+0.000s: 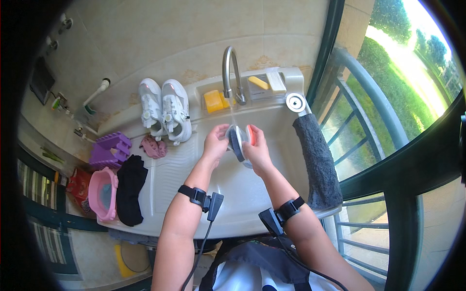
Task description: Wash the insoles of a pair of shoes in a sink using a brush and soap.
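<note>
Over the sink basin point(276, 189), my left hand point(214, 142) grips the left side of a rounded, partly clear piece point(236, 142) with a white rim and a dark grey layer. My right hand point(260, 151) holds an orange-and-white piece point(250, 134) close against its right side. Whether the two pieces are joined cannot be told. Both stand on edge below the curved metal faucet point(229, 69), and a thin stream of water falls onto them. My fingers partly hide them.
White sneakers point(174, 109) stand at the back left, near a pink scrunchie point(154, 146), purple basket point(111, 149), black cloth point(131, 191) and pink basin point(95, 194). Yellow sponges point(213, 101) and a white brush point(276, 82) lie behind. A dark grey towel point(318, 163) covers the right rim.
</note>
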Demonstrator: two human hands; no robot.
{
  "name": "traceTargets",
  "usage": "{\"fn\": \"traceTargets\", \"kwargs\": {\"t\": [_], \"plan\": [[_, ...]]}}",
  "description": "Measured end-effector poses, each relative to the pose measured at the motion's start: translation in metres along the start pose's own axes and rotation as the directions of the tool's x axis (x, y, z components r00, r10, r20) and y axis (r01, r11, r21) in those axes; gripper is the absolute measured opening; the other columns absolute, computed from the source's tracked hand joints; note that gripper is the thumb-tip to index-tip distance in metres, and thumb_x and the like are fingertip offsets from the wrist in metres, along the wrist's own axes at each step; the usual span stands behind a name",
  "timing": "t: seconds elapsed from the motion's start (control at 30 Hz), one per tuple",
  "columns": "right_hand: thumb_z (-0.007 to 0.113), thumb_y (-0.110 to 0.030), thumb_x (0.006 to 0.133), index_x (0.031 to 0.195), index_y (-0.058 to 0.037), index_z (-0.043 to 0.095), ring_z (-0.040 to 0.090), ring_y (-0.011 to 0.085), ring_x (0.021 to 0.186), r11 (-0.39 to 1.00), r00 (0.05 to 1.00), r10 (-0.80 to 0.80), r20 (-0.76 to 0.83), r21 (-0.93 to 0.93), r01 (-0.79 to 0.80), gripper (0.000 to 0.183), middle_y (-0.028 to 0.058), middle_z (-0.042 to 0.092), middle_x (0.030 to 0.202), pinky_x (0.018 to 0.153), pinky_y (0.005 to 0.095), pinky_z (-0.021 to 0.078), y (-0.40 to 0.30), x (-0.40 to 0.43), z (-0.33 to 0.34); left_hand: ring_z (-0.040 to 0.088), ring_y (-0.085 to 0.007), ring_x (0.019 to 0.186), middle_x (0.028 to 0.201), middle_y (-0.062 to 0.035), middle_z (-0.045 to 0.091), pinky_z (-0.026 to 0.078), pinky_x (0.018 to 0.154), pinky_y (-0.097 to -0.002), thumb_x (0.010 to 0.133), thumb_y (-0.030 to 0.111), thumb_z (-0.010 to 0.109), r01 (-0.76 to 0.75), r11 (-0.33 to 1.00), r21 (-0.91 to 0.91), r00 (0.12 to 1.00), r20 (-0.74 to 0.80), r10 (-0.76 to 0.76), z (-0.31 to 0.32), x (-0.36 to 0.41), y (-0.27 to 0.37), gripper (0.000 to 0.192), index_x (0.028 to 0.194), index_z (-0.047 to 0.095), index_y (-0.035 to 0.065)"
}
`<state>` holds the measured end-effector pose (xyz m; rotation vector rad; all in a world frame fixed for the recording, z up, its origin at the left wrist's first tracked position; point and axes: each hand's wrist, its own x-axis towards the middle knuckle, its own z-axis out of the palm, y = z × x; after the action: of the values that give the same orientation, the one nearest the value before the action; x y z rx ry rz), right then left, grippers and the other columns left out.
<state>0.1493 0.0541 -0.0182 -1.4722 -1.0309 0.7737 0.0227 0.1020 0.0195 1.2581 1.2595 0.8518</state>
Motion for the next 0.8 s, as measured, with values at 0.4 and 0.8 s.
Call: {"fn": "traceTargets", "kwargs": {"t": [0.4,0.8], "plan": [[0.060,0.003,0.068,0.131,-0.0050,0.032,0.052,0.0239,0.107,0.820,0.948,0.316,-0.039,0.513,-0.253,0.070,0.0164,0.048,0.121,0.087,0.0341,0.0457,-0.016,-0.003,-0.038,0.059,-0.0194,0.103,0.122,-0.0113,0.056,0.052,0.082,-0.0342,0.090,0.000,0.050,0.060,0.993,-0.104,0.994,0.094,-0.051,0.010,0.007,0.015,0.041,0.130,0.046,0.0062],[0.055,0.000,0.079,0.128,-0.0025,0.045,0.054,0.0212,0.109,0.912,0.967,0.255,-0.017,0.335,-0.235,0.050,0.0126,0.054,0.120,0.093,0.0303,0.0430,0.000,0.029,-0.063,0.059,-0.0205,0.100,0.117,-0.0101,0.057,0.051,0.085,-0.0386,0.089,0.002,0.053,0.065,0.975,-0.213,0.997,0.046,-0.057,0.004,0.018,0.025,0.043,0.131,0.042,0.0058]]}}
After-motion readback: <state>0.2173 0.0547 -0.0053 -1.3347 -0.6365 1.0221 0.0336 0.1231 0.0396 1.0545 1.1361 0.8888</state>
